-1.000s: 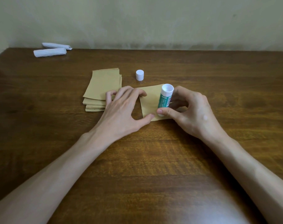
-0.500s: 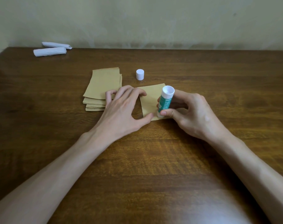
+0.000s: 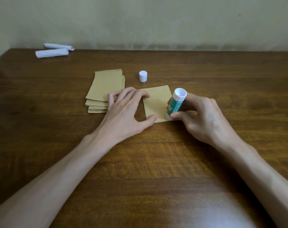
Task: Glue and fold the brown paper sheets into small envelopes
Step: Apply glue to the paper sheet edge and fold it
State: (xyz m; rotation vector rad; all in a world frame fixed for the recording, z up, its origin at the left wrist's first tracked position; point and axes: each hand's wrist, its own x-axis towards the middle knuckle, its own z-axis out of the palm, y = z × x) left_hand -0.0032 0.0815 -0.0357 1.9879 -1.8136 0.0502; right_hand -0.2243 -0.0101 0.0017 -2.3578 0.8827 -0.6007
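The brown sheet (image 3: 157,104) is laid on the desk (image 3: 156,162) between the hands, long axis running away from the person. Its left edge is pinned by the spread left hand (image 3: 125,111); the glue stick (image 3: 175,104), gripped tip-down in the right hand (image 3: 204,117), is set on its near right corner.

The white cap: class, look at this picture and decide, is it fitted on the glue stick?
No: the white cap stands by itself on the table, apart from the glue stick that the right hand grips.
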